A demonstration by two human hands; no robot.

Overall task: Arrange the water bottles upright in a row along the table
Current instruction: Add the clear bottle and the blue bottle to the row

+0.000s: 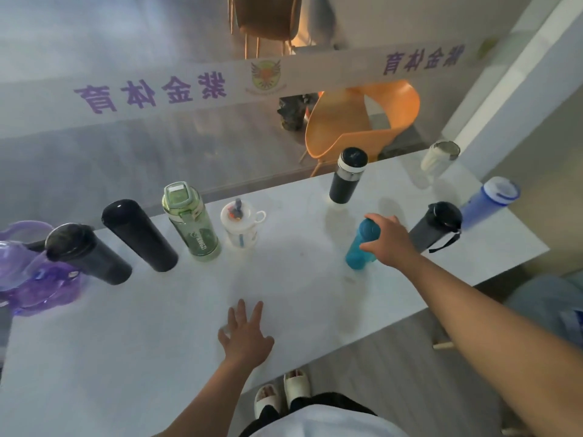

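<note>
Several bottles stand upright on the white table [164,335]. Along the far edge from the left: a purple jug [34,279], a dark tumbler [85,253], a black flask [138,234], a green bottle [191,222] and a small white cup [241,227]. Further right stand a black-and-white flask [347,176], a cream bottle [438,157], a grey bottle with a strap [437,227] and a blue bottle [490,201]. My right hand [389,239] grips the teal bottle [359,247] near its top. My left hand [246,332] rests flat on the table, fingers spread.
A glass partition with a white banner [195,86] runs behind the table. An orange chair [359,121] stands beyond it. The table's right edge [517,263] lies just past the grey bottle. My feet in white slippers [280,392] show below the near edge.
</note>
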